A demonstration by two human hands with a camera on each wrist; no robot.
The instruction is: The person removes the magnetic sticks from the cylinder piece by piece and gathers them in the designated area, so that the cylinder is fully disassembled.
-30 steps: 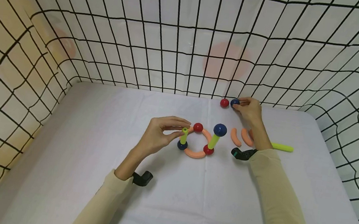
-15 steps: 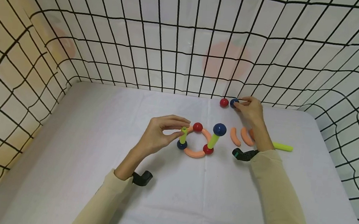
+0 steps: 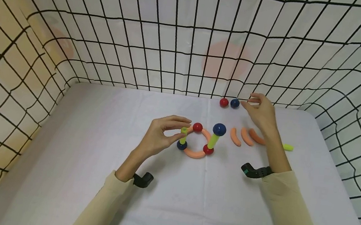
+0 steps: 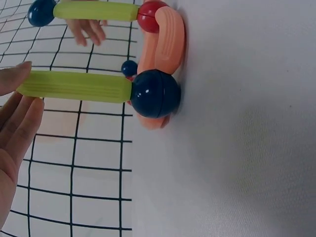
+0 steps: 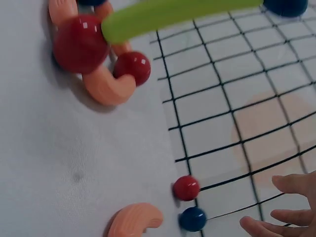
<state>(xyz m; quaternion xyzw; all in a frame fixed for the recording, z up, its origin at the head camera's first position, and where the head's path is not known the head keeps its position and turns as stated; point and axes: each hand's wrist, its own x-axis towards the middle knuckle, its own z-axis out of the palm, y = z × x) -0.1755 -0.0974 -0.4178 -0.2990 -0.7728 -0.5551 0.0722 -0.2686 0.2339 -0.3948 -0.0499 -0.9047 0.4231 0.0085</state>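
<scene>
Two hands at a toy ring on a white surface (image 3: 93, 162).
The left hand (image 3: 159, 134) pinches an upright green stick (image 3: 183, 135) on the ring (image 3: 196, 140); the right hand (image 3: 261, 113) hovers with loose, empty fingers beside a blue ball (image 3: 234, 103).

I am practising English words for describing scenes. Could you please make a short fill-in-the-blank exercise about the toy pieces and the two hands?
1. The left hand pinches the top of an upright ____ stick.
2. The right hand holds ____.
3. Beside the loose red ball at the far edge lies a ____ ball.
4. The orange ring lies on the ____ cloth.

Missing words: green; nothing; blue; white
</scene>
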